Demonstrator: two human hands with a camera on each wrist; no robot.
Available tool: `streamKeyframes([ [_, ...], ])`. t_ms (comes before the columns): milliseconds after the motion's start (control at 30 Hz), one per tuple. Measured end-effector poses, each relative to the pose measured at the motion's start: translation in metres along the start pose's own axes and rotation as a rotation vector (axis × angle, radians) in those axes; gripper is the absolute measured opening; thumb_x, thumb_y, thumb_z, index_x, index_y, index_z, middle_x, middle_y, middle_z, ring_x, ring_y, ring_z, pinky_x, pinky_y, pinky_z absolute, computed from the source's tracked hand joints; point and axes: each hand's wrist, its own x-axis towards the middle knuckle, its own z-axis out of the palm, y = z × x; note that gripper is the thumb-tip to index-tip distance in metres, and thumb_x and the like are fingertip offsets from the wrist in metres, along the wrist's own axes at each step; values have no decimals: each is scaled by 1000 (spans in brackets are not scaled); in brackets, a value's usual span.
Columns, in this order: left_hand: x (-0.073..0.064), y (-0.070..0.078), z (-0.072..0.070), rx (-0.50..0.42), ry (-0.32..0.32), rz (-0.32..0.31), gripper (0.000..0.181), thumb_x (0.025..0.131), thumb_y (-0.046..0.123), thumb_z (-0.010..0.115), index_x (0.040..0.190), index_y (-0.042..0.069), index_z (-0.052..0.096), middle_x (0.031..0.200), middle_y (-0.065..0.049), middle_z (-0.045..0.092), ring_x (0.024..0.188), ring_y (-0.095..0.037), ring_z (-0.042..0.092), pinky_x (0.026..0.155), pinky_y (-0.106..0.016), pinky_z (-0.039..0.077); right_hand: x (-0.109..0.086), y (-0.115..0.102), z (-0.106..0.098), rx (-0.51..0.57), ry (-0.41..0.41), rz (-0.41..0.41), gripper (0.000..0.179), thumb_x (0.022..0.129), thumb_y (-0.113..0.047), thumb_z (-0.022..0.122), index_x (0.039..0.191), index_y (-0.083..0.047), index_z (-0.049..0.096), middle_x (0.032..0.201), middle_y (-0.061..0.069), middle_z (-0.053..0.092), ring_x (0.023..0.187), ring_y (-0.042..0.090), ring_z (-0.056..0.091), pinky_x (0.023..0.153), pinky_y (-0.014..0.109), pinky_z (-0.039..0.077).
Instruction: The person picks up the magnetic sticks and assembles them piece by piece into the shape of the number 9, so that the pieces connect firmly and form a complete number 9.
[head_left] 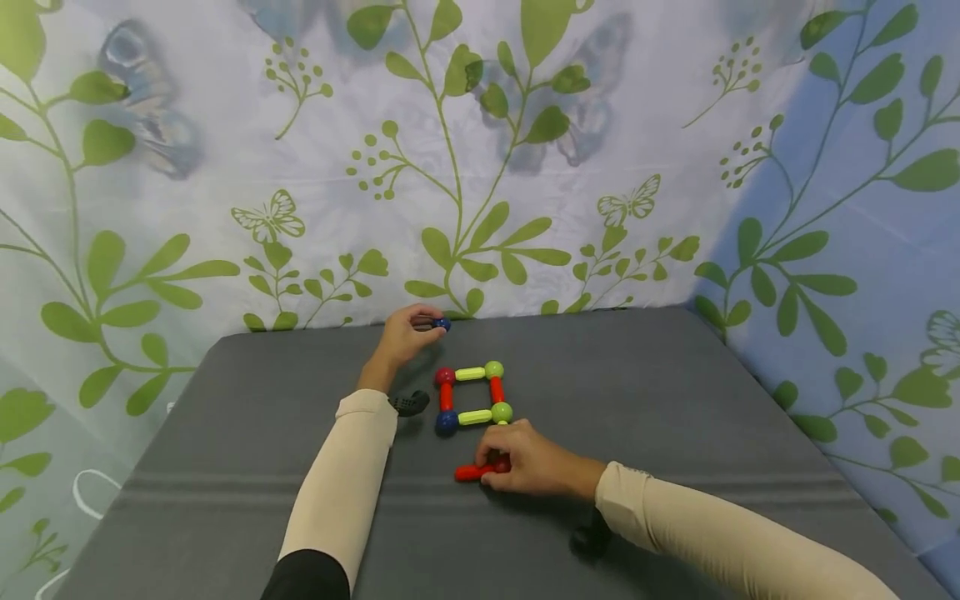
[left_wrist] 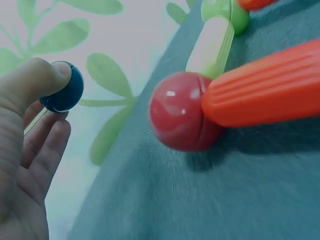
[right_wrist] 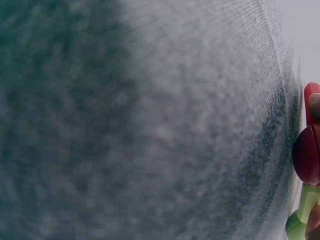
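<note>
My left hand (head_left: 403,337) pinches a blue ball (head_left: 442,323) near the table's far edge. In the left wrist view, the thumb lies on that blue ball (left_wrist: 70,90). A square of rods and balls lies at mid-table, with a red ball (head_left: 445,377), a blue ball (head_left: 446,422) and two green balls (head_left: 493,369) at its corners. Just in front of it, my right hand (head_left: 528,461) grips a red rod (head_left: 471,473) beside a dark red ball (head_left: 503,463). The right wrist view shows this red ball (right_wrist: 307,155) joined to a pale green rod (right_wrist: 308,202).
The grey-covered table (head_left: 300,517) extends around the pieces. Behind it hangs a leaf-patterned curtain (head_left: 337,208), which also runs along both sides. A white cord (head_left: 86,496) loops at the left edge. Dark wrist devices (head_left: 410,404) are strapped to both wrists.
</note>
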Motion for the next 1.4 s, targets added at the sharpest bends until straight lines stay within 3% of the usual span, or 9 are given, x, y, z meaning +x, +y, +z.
streamKeyframes([
  [200, -54, 41, -7, -54, -15, 99, 26, 86, -10, 75, 109, -16, 67, 114, -31, 66, 109, -46, 64, 92, -56, 51, -2, -3, 0, 20, -30, 51, 18, 84, -7, 82, 94, -15, 69, 89, -6, 64, 71, 5, 55, 62, 15, 48],
  [333, -85, 43, -10, -17, -48, 133, 26, 85, -11, 75, 108, -15, 66, 113, -31, 66, 105, -47, 65, 89, -57, 52, -1, -4, -4, 21, -53, 91, 18, 85, -8, 82, 95, -15, 69, 91, -6, 64, 73, 6, 56, 64, 18, 50],
  [533, -122, 28, -11, 26, -65, 191, 24, 82, -11, 79, 104, -8, 70, 111, -23, 67, 97, -40, 68, 83, -55, 56, 3, -5, -9, 6, -68, 123, 17, 86, -9, 81, 95, -16, 69, 93, -7, 64, 76, 6, 57, 66, 21, 51],
  [733, -156, 34, -3, -25, -173, 237, 23, 81, -6, 82, 101, -1, 72, 111, -16, 69, 100, -30, 68, 83, -48, 57, 3, -4, -8, 18, -71, 133, 18, 86, -9, 80, 96, -18, 68, 93, -9, 63, 76, 6, 57, 67, 22, 52],
  [967, -176, 43, 6, -53, -237, 243, 25, 81, -7, 82, 101, 3, 72, 114, -13, 68, 105, -27, 67, 83, -44, 58, 2, -4, -5, 42, -58, 132, 19, 85, -8, 81, 96, -18, 69, 93, -9, 63, 76, 8, 58, 67, 23, 52],
  [1167, -180, 46, 8, -63, -234, 203, 25, 80, -8, 82, 101, 4, 72, 115, -13, 68, 107, -28, 66, 85, -43, 57, 2, -3, -4, 32, -27, 57, 19, 85, -9, 82, 96, -16, 69, 93, -7, 64, 76, 8, 59, 66, 22, 52],
  [1300, -181, 45, 9, -75, -221, 205, 26, 80, -9, 82, 101, 2, 72, 115, -14, 68, 107, -29, 66, 84, -45, 57, 4, -3, -2, 14, 7, -17, 19, 85, -11, 83, 98, -14, 70, 96, -6, 66, 80, 7, 61, 69, 26, 54],
  [1400, -182, 44, 10, -88, -222, 213, 26, 80, -10, 81, 102, -1, 71, 116, -19, 67, 108, -33, 65, 83, -49, 57, 5, -4, 0, -6, 16, -19, 20, 84, -11, 84, 99, -14, 71, 97, -6, 67, 83, 6, 62, 72, 27, 53],
])
